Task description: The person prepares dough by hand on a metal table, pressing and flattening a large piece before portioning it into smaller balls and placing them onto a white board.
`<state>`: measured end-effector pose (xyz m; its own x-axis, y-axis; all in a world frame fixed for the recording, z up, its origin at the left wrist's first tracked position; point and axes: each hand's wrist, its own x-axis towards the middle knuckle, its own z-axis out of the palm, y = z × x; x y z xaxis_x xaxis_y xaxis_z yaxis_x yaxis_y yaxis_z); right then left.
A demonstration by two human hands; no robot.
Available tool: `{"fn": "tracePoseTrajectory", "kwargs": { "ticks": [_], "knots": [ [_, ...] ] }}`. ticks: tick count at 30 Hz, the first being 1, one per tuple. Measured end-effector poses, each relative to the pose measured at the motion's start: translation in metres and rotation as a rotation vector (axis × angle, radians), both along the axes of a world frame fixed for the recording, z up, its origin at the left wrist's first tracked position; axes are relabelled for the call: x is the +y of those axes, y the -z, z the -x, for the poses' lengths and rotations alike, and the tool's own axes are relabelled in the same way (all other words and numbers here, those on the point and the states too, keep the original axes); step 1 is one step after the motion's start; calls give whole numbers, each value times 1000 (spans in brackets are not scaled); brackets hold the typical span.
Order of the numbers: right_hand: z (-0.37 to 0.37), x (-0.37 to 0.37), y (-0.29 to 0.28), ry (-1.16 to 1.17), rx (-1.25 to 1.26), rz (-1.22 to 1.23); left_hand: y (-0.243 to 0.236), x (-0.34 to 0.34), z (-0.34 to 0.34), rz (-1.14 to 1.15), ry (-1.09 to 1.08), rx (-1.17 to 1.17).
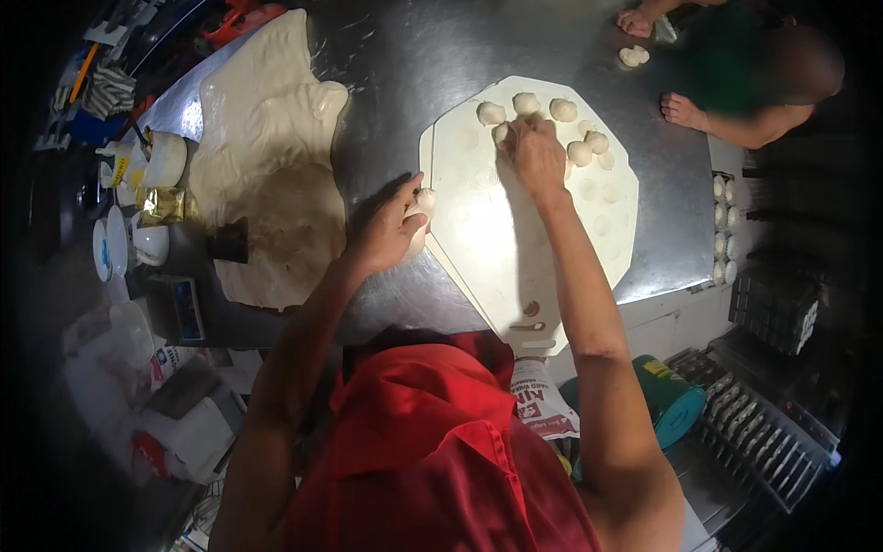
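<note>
A cream octagonal board (487,239) with a slotted handle lies on the metal table in front of me. Several dough balls (563,109) sit on its far half, some of them touching. My right hand (538,158) reaches over the board with its fingers bunched down on a dough ball (501,134), which they partly cover. At the board's left edge, my left hand (391,228) is curled around a piece of dough (421,207); part of that piece is hidden by the fingers. A large slab of raw dough (276,202) spreads over the table farther left.
A dark scraper-like piece (229,241) rests on the slab's near left part. Bowls (150,237), a gold packet (164,206) and a scale (177,308) stand along the left. At the right, another person's hand (682,111) rests on the table near small dough pieces (634,56).
</note>
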<state>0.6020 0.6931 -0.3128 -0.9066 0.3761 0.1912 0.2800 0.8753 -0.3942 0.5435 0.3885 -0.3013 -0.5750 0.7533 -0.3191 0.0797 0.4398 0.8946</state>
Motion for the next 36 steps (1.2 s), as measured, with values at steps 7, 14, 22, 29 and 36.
{"fn": "tracePoseTrajectory", "kwargs": {
  "ticks": [7,14,22,29,36],
  "knots": [
    [-38,-122,-87,-48,-52,894,-63,-1,2,-114,-37,-204],
    [-45,-163,-128,141,-142,779,-61,-36,-9,-58,236,-15],
    [-35,-181,-124,206,36,720,-52,-5,-29,29,251,549],
    [-25,-132,-82,-29,4,663,24,7,0,170,126,45],
    [35,-49,-2,-2,39,263,17,-36,-30,16,-85,-87]
  ]
}}
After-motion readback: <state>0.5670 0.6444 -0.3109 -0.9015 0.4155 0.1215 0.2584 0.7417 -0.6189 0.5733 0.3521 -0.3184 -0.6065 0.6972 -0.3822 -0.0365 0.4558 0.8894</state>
